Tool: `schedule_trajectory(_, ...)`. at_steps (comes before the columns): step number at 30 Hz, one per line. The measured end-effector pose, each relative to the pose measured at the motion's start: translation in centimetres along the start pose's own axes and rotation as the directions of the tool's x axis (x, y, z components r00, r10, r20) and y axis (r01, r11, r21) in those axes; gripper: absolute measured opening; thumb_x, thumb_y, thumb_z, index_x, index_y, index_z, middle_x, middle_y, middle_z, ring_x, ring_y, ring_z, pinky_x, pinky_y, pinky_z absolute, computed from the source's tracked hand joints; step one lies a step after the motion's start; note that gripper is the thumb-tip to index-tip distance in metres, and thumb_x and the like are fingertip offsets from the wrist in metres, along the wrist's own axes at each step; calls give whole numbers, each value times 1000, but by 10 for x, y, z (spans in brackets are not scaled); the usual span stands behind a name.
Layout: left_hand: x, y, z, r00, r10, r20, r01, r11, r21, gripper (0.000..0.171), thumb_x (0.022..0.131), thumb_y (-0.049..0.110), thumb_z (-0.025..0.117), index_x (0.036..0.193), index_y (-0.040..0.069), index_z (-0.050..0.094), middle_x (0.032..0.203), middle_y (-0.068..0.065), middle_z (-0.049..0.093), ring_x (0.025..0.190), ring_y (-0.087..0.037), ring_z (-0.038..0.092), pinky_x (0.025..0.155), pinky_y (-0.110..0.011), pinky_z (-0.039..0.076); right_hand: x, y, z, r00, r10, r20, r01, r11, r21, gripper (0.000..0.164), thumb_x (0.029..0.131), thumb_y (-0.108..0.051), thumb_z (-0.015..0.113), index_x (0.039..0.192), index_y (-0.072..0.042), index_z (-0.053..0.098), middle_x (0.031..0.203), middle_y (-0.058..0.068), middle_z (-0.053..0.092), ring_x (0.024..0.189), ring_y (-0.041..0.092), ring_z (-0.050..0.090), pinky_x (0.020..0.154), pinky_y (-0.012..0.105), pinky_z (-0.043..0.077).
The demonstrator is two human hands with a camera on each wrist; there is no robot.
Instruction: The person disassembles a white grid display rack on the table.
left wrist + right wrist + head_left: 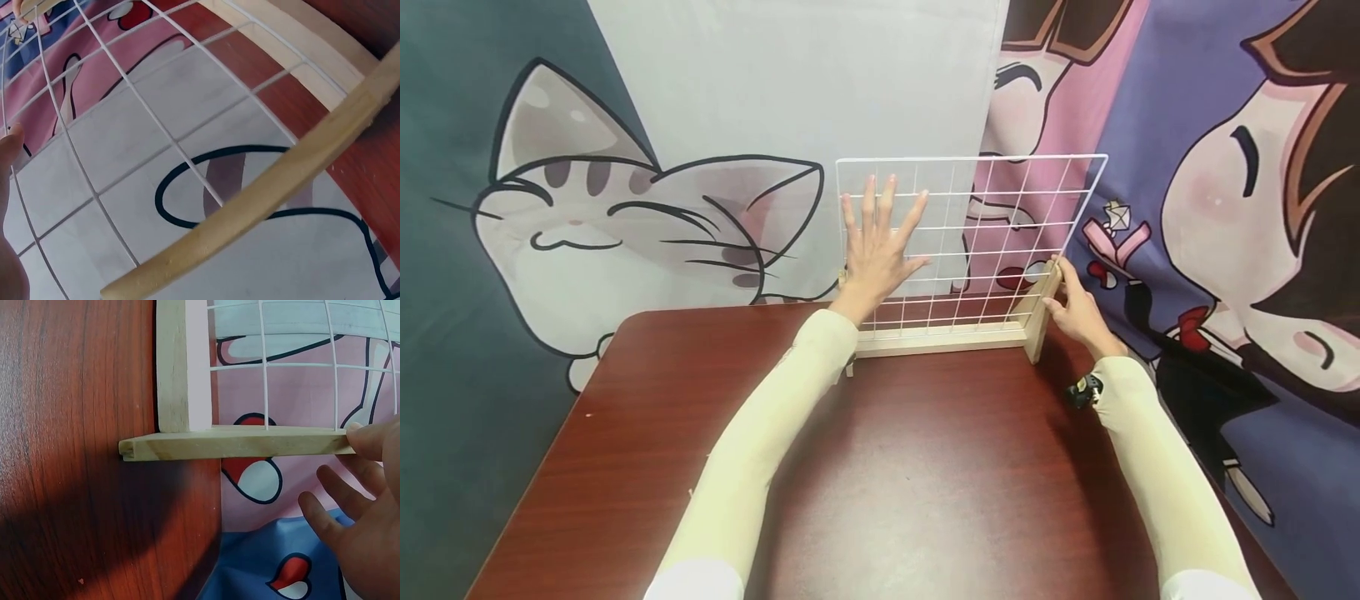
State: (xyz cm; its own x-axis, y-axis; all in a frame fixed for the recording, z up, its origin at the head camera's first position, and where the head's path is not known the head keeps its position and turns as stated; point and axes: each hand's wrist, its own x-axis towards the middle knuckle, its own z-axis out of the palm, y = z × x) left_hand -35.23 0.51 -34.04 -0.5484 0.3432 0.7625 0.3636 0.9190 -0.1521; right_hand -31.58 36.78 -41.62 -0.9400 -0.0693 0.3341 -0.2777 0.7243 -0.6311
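White wire forms a grid (965, 253) that stands up from a pale wooden base bar (943, 340) along its lower edge. The grid is on the far part of a reddish-brown table (887, 467), close to the printed cloth behind it. At the grid's right end rises a wooden side piece (1037, 325), set crosswise to the base bar and meeting it at the foot. A matching left side piece (256, 197) runs along the grid's other end, seen at close range in the left wrist view.

The person's left hand (877, 254) is spread in front of the left half of the grid, fingers straight, pointing up and parted, with the thumb out toward the grid's middle. Whether the palm presses on the wires cannot be told. The right hand (1078, 312), at the right end of the grid, pinches the upper end of the side piece between thumb and forefinger; its other fingers extend loosely below the grip.

Cream sleeves (752, 450) reach toward the grid from its near side, and a small black device (1084, 390) sits at the right wrist. On the cloth, a grey-and-white cartoon cat (647, 217) appears left of the grid.
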Motion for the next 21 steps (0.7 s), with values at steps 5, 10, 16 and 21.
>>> schedule_trajectory(5,6,-5,-5,1000,15,-14,-14,998,67,109,68,80,69,157,42,21,167,-14,11,154,-42,8,119,-69,7,4,-1,-2,1000,0,12,0,1000,10,82,92,4,60,158,-22,19,145,32,48,127,52,53,101,64,43)
schedule_trajectory(10,10,-7,-4,1000,16,3,-17,998,68,113,65,80,71,158,43,17,167,-13,8,154,-42,5,120,-68,2,6,-2,-5,1000,-9,23,8,1000,24,84,91,6,61,158,-23,19,145,31,48,126,52,53,100,63,43)
schedule_trajectory(16,6,-5,4,1000,20,-9,-19,999,51,110,66,77,74,156,42,22,164,-15,15,152,-45,8,120,-68,3,4,0,-2,1000,-6,24,6,1000,15,86,89,5,67,157,-21,21,140,33,51,126,52,53,101,63,41)
schedule_trajectory(21,7,-3,8,1000,12,-22,-11,999,41,112,65,74,77,157,41,22,160,-15,21,151,-45,11,121,-67,2,3,3,3,1000,-7,-7,7,1000,12,85,87,4,68,155,-19,23,143,29,50,126,52,53,101,64,41)
